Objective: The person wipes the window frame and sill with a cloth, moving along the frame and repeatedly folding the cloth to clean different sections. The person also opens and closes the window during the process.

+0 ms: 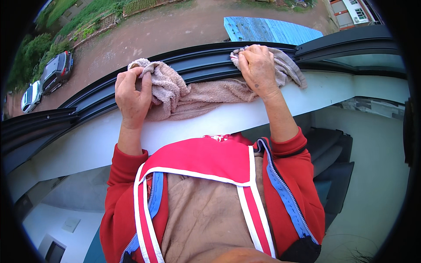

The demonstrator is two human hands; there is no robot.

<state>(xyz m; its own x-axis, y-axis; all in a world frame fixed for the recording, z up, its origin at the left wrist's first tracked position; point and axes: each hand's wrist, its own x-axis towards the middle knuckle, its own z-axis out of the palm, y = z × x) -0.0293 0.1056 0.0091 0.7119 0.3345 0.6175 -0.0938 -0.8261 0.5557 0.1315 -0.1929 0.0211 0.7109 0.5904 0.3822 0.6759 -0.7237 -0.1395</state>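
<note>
A pinkish-brown terry towel (213,92) stretches between my two hands, lying over the white windowsill (210,123) and against the dark metal window track (200,62). My left hand (132,95) pinches a bunched end of it between thumb and fingers, above the track's inner edge. At the other end, my right hand (258,69) is closed over a crumpled greyish part of cloth, pressed on the track near the right window frame. A flap of this cloth hangs past the right hand onto the sill. Whether it is one towel or two, I cannot tell.
Dark window frames (345,42) stand at both ends of the track. Beyond the opening, far below, are a blue corrugated roof (269,29), a dirt yard (158,33) and two parked cars (57,72). Inside, a dark sofa (332,164) sits below the sill on the right.
</note>
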